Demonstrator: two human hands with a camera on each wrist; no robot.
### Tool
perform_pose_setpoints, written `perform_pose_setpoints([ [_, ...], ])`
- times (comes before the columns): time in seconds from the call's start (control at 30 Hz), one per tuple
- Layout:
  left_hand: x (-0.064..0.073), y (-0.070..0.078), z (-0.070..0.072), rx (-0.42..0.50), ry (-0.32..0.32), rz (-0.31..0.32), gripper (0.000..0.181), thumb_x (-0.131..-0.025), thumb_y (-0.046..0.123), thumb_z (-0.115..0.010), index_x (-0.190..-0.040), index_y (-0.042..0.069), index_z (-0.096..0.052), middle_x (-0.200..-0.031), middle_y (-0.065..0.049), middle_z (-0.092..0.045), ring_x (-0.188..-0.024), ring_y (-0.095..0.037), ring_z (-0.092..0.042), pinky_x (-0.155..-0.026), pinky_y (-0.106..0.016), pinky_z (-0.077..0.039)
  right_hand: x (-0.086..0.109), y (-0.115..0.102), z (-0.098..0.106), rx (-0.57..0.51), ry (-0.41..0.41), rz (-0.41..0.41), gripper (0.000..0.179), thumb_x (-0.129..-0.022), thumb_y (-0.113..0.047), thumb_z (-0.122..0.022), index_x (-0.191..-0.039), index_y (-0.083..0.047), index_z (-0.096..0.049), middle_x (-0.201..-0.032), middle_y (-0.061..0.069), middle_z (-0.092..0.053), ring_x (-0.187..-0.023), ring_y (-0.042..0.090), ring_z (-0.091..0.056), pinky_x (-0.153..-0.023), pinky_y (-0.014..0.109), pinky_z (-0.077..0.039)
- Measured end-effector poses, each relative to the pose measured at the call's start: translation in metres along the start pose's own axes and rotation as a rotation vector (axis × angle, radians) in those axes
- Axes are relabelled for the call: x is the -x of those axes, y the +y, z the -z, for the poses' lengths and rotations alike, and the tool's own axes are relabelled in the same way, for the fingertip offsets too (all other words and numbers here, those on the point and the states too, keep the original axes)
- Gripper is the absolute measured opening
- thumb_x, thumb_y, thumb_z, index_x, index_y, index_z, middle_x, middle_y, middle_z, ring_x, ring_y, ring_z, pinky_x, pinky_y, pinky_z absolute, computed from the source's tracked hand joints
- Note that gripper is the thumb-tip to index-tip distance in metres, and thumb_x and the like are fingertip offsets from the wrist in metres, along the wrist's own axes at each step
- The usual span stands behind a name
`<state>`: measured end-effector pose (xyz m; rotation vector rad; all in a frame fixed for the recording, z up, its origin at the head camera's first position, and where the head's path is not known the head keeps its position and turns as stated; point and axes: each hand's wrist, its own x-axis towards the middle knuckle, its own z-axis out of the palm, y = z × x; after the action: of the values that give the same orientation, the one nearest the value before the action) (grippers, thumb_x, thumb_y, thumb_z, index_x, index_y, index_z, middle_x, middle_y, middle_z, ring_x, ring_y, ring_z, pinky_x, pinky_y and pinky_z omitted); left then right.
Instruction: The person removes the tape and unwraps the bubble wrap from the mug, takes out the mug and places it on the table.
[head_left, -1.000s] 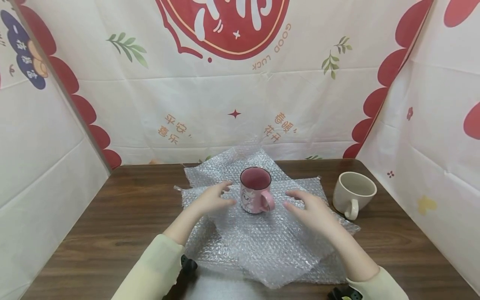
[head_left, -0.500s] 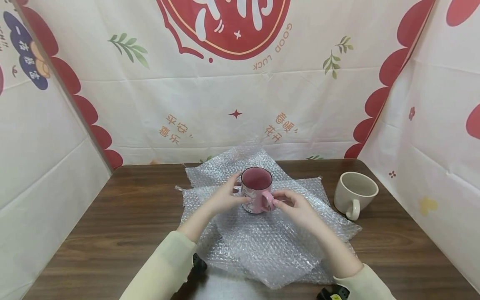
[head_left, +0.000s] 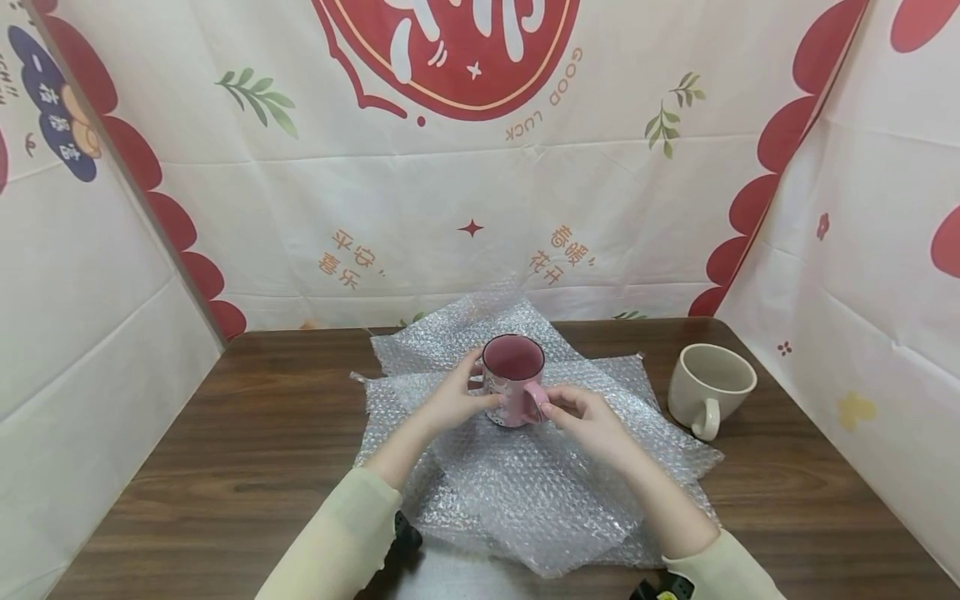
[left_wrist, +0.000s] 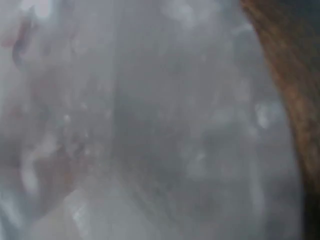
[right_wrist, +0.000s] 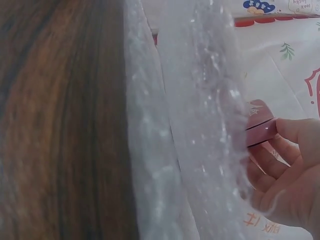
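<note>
A pink mug (head_left: 516, 367) with a dark rim and a printed side stands upright on layered bubble wrap (head_left: 540, 492) in the head view. From the left, my left hand (head_left: 452, 402) grips the mug's body, the thumb in front and the fingers round its far side. My right hand (head_left: 592, 421) pinches the mug's handle (head_left: 536, 402) between thumb and fingers. The right wrist view shows that handle (right_wrist: 262, 133) at the fingertips, partly behind bubble wrap (right_wrist: 210, 130). Blurred bubble wrap (left_wrist: 200, 125) fills most of the left wrist view and hides the left hand.
A cream mug (head_left: 708, 392) stands to the right, close to the bubble wrap's edge, its handle toward me. Under everything is a dark wooden table (head_left: 247, 433). A printed white cloth (head_left: 465, 192) closes off the back and both sides.
Both hands have moved inward from either side of the pink mug. The left has taken hold of its body, the right its handle. The mug has stayed in place.
</note>
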<state>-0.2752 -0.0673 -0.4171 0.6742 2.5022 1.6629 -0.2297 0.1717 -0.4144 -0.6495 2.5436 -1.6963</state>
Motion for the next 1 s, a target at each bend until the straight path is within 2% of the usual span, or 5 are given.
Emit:
perform_pose_setpoints([
  [0.33, 0.000, -0.006, -0.003, 0.020, -0.019, -0.006, 0.092, -0.082, 0.019, -0.077, -0.151, 0.010, -0.018, -0.141, -0.022, -0.040, -0.123, -0.041, -0.047, -0.097, -0.047, -0.044, 0.001, -0.001, -0.004, -0.015, -0.004, 0.033, 0.026, -0.097, -0.010, -0.055, -0.117, 0.007, -0.060, -0.106, 0.019, -0.065, -0.093, 0.027, -0.062, -0.077, 0.030, -0.051],
  [0.6, -0.001, -0.009, -0.003, 0.087, -0.009, -0.021, 0.090, -0.081, 0.008, -0.077, -0.151, 0.011, -0.020, -0.139, -0.023, -0.043, -0.121, -0.043, -0.048, -0.096, -0.049, -0.044, 0.001, 0.001, -0.008, -0.043, -0.005, 0.045, 0.025, -0.098, -0.008, -0.053, -0.116, 0.008, -0.057, -0.103, 0.020, -0.063, -0.093, 0.041, -0.058, -0.075, 0.047, -0.053],
  [0.67, 0.000, -0.005, -0.003, 0.095, -0.009, -0.030, 0.090, -0.081, 0.006, -0.076, -0.151, 0.009, -0.020, -0.138, -0.025, -0.043, -0.120, -0.044, -0.047, -0.096, -0.051, -0.043, 0.002, 0.001, -0.008, -0.051, -0.002, 0.042, 0.024, -0.098, -0.008, -0.052, -0.115, 0.008, -0.057, -0.103, 0.021, -0.063, -0.094, 0.043, -0.057, -0.074, 0.049, -0.053],
  [0.9, 0.014, 0.026, 0.000, 0.103, -0.003, -0.040, 0.085, -0.081, 0.000, -0.073, -0.148, 0.000, -0.022, -0.135, -0.031, -0.044, -0.117, -0.048, -0.048, -0.096, -0.052, -0.043, 0.003, -0.002, -0.009, -0.053, 0.014, 0.028, 0.024, -0.098, -0.009, -0.053, -0.116, 0.007, -0.057, -0.102, 0.021, -0.062, -0.094, 0.043, -0.056, -0.070, 0.047, -0.055],
  [1.0, 0.014, 0.027, 0.000, 0.102, 0.002, -0.040, 0.084, -0.081, -0.001, -0.073, -0.148, 0.000, -0.022, -0.135, -0.031, -0.044, -0.116, -0.048, -0.049, -0.095, -0.051, -0.044, 0.004, -0.003, -0.009, -0.048, 0.022, 0.024, 0.023, -0.098, -0.009, -0.053, -0.115, 0.006, -0.057, -0.101, 0.021, -0.062, -0.093, 0.041, -0.057, -0.067, 0.046, -0.055],
])
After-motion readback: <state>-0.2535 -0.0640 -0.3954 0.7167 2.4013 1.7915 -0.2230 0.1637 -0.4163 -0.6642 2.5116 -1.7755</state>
